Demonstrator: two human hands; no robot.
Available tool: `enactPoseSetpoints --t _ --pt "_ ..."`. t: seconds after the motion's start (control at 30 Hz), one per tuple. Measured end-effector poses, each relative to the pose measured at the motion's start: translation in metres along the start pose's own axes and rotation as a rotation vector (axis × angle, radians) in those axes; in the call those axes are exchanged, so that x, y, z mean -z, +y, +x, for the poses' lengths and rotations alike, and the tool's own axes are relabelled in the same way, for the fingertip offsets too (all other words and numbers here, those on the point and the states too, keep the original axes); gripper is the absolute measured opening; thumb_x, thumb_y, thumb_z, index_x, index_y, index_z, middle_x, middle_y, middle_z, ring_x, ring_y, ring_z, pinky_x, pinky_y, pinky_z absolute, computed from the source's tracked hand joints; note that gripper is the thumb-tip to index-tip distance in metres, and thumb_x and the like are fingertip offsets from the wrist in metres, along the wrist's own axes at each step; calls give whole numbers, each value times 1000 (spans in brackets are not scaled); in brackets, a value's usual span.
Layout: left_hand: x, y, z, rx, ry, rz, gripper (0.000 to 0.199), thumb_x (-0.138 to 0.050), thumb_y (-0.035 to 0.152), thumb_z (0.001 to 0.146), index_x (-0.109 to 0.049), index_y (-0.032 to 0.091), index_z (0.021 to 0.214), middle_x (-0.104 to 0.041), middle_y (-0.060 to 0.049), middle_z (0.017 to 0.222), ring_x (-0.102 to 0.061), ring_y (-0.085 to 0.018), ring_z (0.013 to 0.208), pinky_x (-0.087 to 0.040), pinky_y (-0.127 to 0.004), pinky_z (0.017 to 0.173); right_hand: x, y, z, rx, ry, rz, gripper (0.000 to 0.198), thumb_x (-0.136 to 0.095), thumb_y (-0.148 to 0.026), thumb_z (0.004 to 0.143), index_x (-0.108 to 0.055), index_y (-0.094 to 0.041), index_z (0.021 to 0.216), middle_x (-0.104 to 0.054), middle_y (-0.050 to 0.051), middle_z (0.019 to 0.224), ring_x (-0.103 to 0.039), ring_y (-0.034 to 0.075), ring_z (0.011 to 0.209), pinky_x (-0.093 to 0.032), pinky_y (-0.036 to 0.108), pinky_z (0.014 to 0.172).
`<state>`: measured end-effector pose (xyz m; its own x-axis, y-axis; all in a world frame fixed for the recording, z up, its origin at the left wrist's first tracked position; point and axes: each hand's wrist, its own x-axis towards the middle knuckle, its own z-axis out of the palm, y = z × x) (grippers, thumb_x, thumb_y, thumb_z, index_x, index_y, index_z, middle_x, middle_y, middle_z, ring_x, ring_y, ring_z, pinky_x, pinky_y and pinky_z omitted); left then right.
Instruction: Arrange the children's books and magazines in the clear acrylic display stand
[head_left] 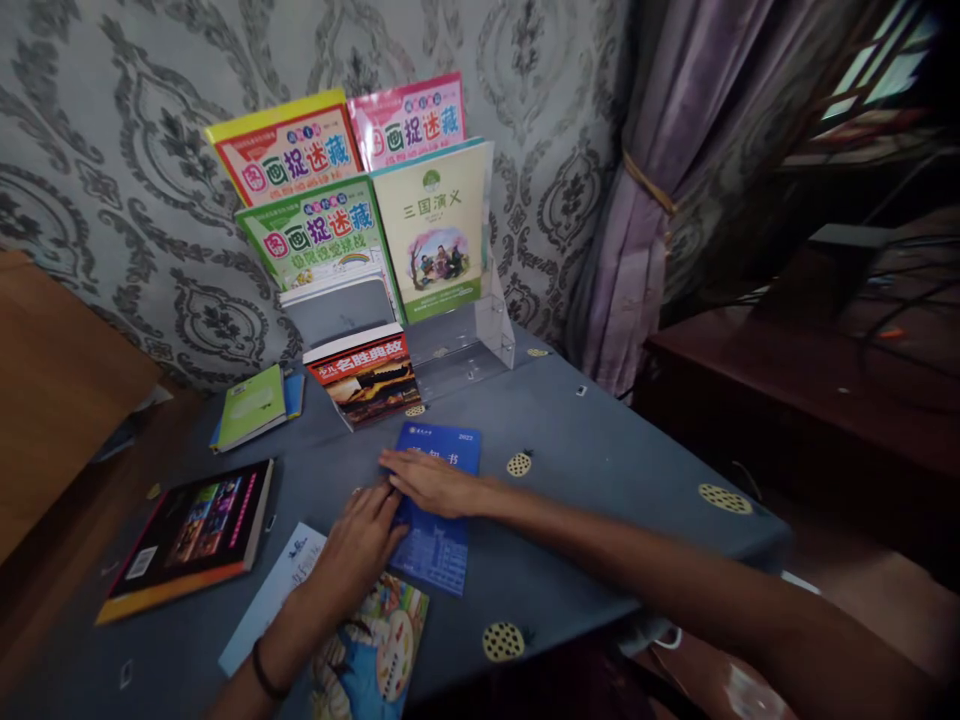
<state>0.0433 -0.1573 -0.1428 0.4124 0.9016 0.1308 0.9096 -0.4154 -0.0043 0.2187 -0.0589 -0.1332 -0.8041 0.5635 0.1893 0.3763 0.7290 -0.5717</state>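
A blue booklet [439, 550] marked 2022 lies flat on the cloth-covered table. My right hand [433, 482] rests across its upper half, fingers stretched out to the left and palm down. Against the booklet's left edge is my left hand [356, 540], its fingers extended and its thumb apart on the blue cover. The fingertips of both hands meet near that edge. Beneath my left hand and wrist, a light blue booklet [259, 620] and a picture book with a painter's palette [397, 650] are partly covered.
A clear acrylic stand [499, 325] at the back holds several books, including a cream book [439, 235] and a red-titled book [367, 380]. A dark book [199, 530] and a green booklet [255, 405] lie left. The tablecloth's right edge [697, 455] faces a dark red desk [720, 390].
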Motion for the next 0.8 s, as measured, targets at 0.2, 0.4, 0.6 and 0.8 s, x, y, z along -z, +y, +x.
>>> enactPoseSetpoints --t 0.2,0.4,0.6,0.8 --pt "-9 1 -1 -5 58 56 40 -48 30 100 -56 15 136 -60 -17 142 -61 -29 127 -50 -51 108 -7 32 24 -37 -15 -185 52 -42 -32 103 -46 -6 148 -40 20 157 -33 26 150 -29 44 123" --pt "-12 -2 -3 -1 72 9 40 -43 32 102 -54 17 138 -59 -15 144 -58 -27 130 -47 -51 109 6 65 -10 -107 39 -323 56 -36 -41 105 -43 -10 151 -37 19 160 -32 29 150 -31 49 122" --pt "6 6 -1 123 -6 -2 41 -50 36 99 -55 18 136 -61 -15 133 -59 -30 120 -51 -48 99 12 65 -50 -168 99 -387 54 -33 -38 105 -45 -10 150 -40 18 159 -34 29 149 -32 49 122" --pt "35 16 10 382 -211 13 41 -54 45 96 -58 17 124 -64 -14 112 -65 -31 102 -51 -38 78 13 55 -78 -199 144 -445 53 -34 -37 104 -52 -7 144 -47 20 154 -39 30 146 -35 51 120"
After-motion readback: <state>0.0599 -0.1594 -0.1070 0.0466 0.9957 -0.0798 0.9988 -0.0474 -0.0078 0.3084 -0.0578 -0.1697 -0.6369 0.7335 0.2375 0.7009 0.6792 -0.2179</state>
